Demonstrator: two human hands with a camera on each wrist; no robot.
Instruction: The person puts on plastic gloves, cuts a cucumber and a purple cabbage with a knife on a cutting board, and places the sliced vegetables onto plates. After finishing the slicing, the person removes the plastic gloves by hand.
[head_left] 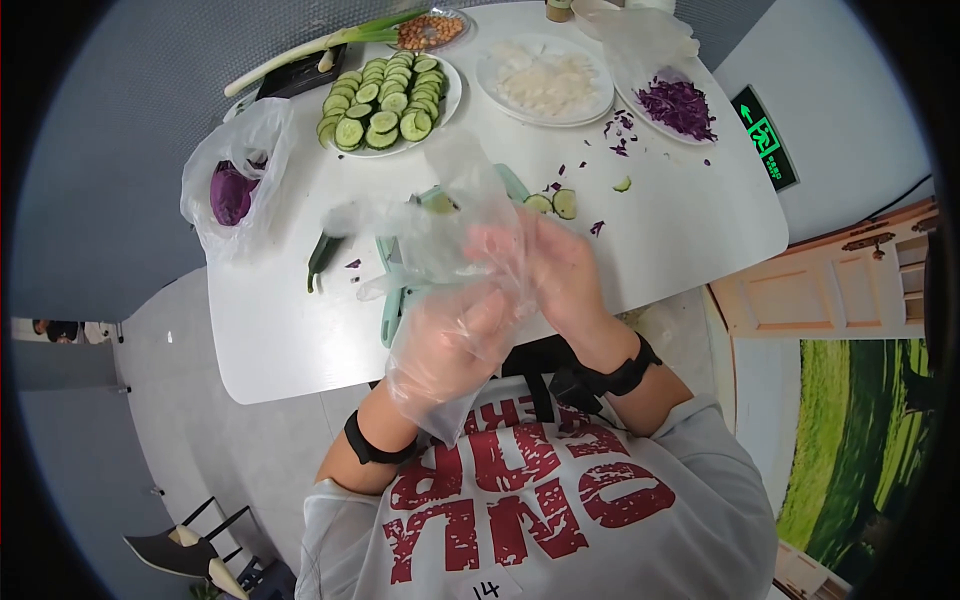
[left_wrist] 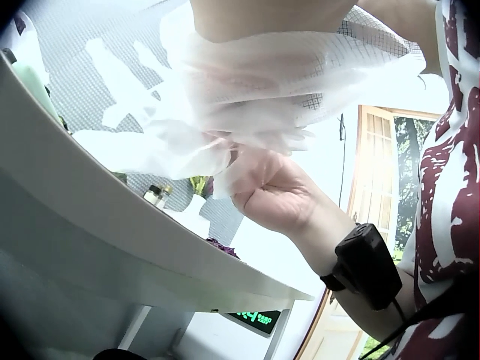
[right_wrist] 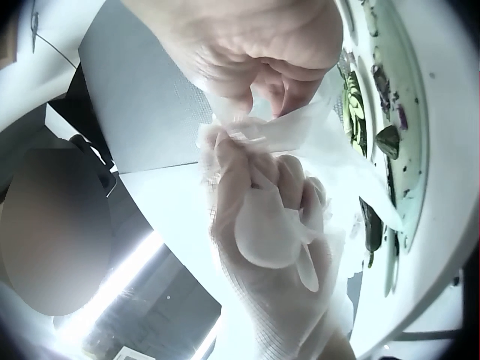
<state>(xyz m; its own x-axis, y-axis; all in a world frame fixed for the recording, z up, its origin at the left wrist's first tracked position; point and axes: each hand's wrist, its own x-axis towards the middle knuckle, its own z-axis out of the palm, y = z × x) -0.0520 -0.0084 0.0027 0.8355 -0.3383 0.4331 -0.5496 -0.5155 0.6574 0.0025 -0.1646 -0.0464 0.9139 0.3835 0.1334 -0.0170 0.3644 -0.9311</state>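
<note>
Thin clear plastic gloves (head_left: 465, 190) bunch between the two hands, with limp plastic fingers hanging loose. Plastic covers the left hand (head_left: 450, 345), down past its wrist; its bent fingers (right_wrist: 292, 180) grip some of the film. The right hand (head_left: 560, 275), with its palm and wrist uncovered, pinches the film between thumb and fingers close to the left fingertips. In the left wrist view the right hand (left_wrist: 277, 195) sits beside the crumpled plastic (left_wrist: 172, 150). In the right wrist view, the right hand (right_wrist: 255, 45) is above the left hand (right_wrist: 270, 225).
Behind the hands lies a green cutting board (head_left: 390, 318). Around it on the white table (head_left: 270, 345) are a green pepper (head_left: 322, 255), bagged purple cabbage (head_left: 232, 195), a plate of cucumber slices (head_left: 385, 105), white slices (head_left: 545, 85), shredded cabbage (head_left: 675, 108) and scattered scraps.
</note>
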